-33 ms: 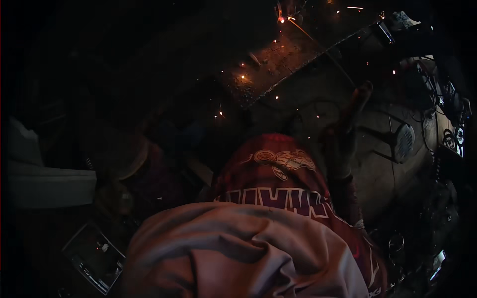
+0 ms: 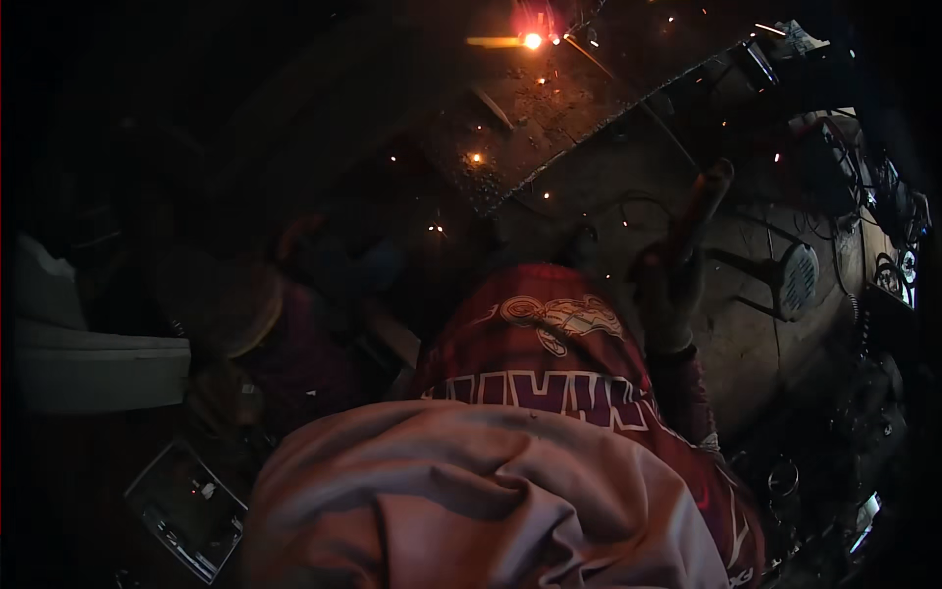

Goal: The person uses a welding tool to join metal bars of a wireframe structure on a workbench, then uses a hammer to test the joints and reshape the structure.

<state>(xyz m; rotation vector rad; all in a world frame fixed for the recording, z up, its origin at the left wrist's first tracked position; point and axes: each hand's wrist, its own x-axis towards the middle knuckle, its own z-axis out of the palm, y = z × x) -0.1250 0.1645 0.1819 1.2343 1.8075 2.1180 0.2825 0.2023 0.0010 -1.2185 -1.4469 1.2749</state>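
My gloved right hand is closed around the handle of a welding electrode holder. From the holder a long thin electrode reaches up and left to a bright glowing spot. That glow lies on a rough, dark metal plate, with sparks scattered around it. On the left, a dark glove, apparently my left hand, shows a pale cuff edge beside a purple sleeve. Its fingers are lost in the dark, and I cannot make out whether it holds anything.
A small stool with a pale slotted top stands at the right. Tangled cables lie beyond it. A pale, curved-edged block is at far left, above a rectangular framed panel. Deep shadow covers the upper left.
The glow on the plate has grown brighter, with an orange streak to its left. More of the plate and my right glove is lit. Sparks have shifted; my right hand has barely moved.
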